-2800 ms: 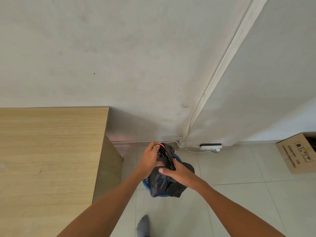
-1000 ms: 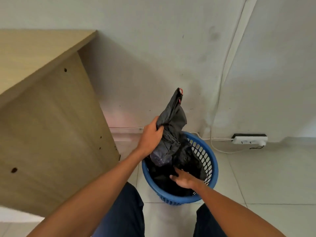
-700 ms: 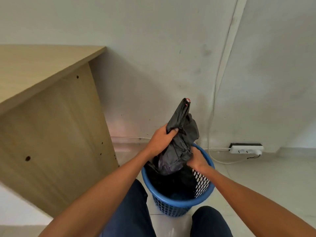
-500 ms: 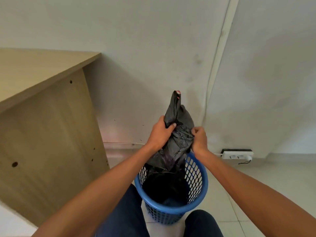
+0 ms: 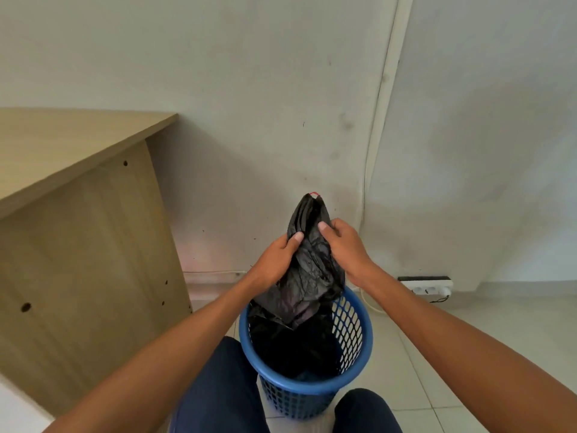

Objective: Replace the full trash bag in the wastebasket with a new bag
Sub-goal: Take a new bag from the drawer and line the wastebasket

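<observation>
Black plastic, crumpled and gathered to a neck, the full trash bag (image 5: 307,270) stands half out of the blue mesh wastebasket (image 5: 351,323). Its top, with a red drawstring (image 5: 314,193) showing, rises above the rim while its lower part lies inside. The left hand (image 5: 276,260) wraps the neck from the left, thumb across the front. The right hand (image 5: 345,245) pinches the same gathered plastic from the right, so both are clamped on the bag. The step looks like the lift-out. It seems best to pull straight up with the neck squeezed tight so nothing spills, and to brace the basket between the knees (image 5: 218,385) if the bag drags. A wooden desk (image 5: 78,245) stands to the left, and a power strip (image 5: 429,284) lies by the far wall at right.
</observation>
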Demonstrator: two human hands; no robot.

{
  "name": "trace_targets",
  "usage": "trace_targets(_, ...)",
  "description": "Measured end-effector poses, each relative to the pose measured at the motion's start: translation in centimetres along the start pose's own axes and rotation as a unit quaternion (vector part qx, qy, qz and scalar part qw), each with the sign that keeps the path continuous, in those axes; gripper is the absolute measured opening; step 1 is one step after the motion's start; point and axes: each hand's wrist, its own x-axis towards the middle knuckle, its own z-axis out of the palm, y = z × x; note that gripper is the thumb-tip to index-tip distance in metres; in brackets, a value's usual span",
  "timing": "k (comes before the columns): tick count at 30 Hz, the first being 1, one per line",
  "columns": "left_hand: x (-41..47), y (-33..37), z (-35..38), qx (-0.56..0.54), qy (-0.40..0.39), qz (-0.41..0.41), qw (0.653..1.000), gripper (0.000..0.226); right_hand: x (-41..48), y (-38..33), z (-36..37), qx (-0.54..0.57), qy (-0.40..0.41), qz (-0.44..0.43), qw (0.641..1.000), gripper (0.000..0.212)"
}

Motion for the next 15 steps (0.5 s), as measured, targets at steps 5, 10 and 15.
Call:
trace_targets(5,-0.6,0.4,-2.2,-0.019,0.054,-0.064,0.996,0.031,0.9,0.7,-3.3,-0.124,0.030,-0.031,0.991,0.016)
trace_targets(10,-0.5,-0.8,-5.1,0.048,0.097,-0.069,0.992,0.027,2.1,2.2,-8.6,-0.321,0.040,-0.013,0.946,0.016)
trace_targets(15,-0.3,-0.5,-6.3,0.027,0.110,-0.062,0.992,0.024,2.4,1.6,-9.8,-0.422,0.054,0.050,0.904,0.035)
